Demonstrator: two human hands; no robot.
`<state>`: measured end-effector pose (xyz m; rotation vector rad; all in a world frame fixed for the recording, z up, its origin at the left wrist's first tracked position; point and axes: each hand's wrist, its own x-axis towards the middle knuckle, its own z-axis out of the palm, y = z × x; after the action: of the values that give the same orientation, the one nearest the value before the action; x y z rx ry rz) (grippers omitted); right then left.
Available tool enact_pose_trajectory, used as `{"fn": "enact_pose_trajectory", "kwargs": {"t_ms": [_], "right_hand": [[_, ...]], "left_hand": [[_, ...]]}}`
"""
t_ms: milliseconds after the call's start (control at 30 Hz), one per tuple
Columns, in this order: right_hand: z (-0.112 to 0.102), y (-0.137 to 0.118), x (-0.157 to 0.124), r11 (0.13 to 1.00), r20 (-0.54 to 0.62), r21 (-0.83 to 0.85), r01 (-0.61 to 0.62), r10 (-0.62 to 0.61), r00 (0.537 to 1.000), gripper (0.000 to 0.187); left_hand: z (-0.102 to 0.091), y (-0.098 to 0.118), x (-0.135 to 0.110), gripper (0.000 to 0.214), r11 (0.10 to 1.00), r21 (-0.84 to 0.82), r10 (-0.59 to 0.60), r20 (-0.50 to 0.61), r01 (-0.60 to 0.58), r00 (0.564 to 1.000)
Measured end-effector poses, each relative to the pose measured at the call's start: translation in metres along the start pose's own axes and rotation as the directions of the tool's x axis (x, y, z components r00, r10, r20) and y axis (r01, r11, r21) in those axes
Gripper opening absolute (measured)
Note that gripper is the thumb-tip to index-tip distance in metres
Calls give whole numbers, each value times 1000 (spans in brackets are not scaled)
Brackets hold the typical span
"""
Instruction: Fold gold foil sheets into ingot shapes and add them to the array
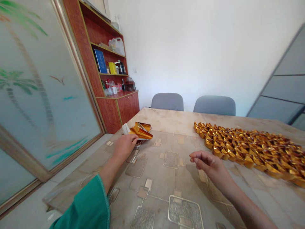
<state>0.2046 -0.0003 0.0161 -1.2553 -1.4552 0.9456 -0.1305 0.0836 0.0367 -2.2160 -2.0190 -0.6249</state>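
At the left of the table, a small pile of gold foil paper sheets point(143, 131) lies loosely stacked, their edges curled. My left hand point(125, 145) is closed at the near edge of the pile, thumb and forefinger pinching a sheet. My right hand point(207, 163) hovers over the table's middle, its fingers curled in towards the thumb with nothing visible in them. Beyond it to the right stand many folded gold foil paper ingots point(247, 148), packed close together in rows. A white item point(126, 128) beside the foil sheets is too small to make out.
A patterned cover lies over the table point(162, 184). Two grey chairs point(167, 101) stand at its far side against the white wall. A reddish wooden cabinet point(128, 103) with filled shelves is at the back left, near a frosted glass door point(47, 95) with palm trees.
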Motion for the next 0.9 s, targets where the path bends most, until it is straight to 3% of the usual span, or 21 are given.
{"fn": "enact_pose_trajectory", "kwargs": {"t_ms": [133, 200, 233, 300, 367, 433, 533, 600, 667, 733, 800, 867, 900], "right_hand": [[8, -13, -8, 964, 120, 198, -180, 158, 980, 46], [14, -17, -13, 911, 199, 295, -290, 238, 951, 54], [17, -18, -15, 889, 225, 324, -325, 261, 939, 59], [21, -18, -17, 873, 238, 341, -348, 278, 931, 73], [22, -17, -16, 893, 192, 299, -337, 290, 938, 82], [20, -16, -15, 918, 132, 224, -328, 305, 943, 76], [14, -13, -14, 921, 76, 176, -348, 340, 937, 58], [11, -10, -13, 920, 100, 213, -330, 316, 944, 48], [11, -8, -12, 937, 144, 238, -257, 228, 963, 36], [10, -7, -9, 975, 120, 190, -112, 90, 989, 25], [9, -8, -7, 995, 2, 41, 91, -91, 996, 22], [7, -9, -7, 929, -52, -149, 340, -351, 935, 21], [6, -9, -9, 859, -9, -227, 458, -472, 881, 21]], "left_hand": [[-2, 21, -12, 25, 992, -41, 116, -67, -119, 991], [2, 37, -23, 23, 946, -113, 288, -142, -305, 947], [5, 45, -28, 23, 886, -145, 409, -203, -440, 890], [10, 61, -41, 22, 713, -179, 623, -285, -678, 729], [15, 75, -52, 21, 551, -210, 735, -335, -807, 589], [18, 85, -62, 20, 403, -213, 819, -351, -890, 454], [22, 92, -70, 22, 295, -206, 860, -369, -933, 354], [25, 92, -71, 23, 276, -216, 862, -375, -936, 341], [27, 91, -70, 23, 305, -250, 855, -354, -919, 380], [27, 90, -68, 21, 376, -319, 843, -273, -870, 465], [25, 88, -67, 25, 465, -406, 814, -152, -787, 560], [22, 87, -67, 31, 558, -483, 761, -27, -675, 648], [21, 87, -67, 32, 603, -508, 723, 22, -615, 691]]}}
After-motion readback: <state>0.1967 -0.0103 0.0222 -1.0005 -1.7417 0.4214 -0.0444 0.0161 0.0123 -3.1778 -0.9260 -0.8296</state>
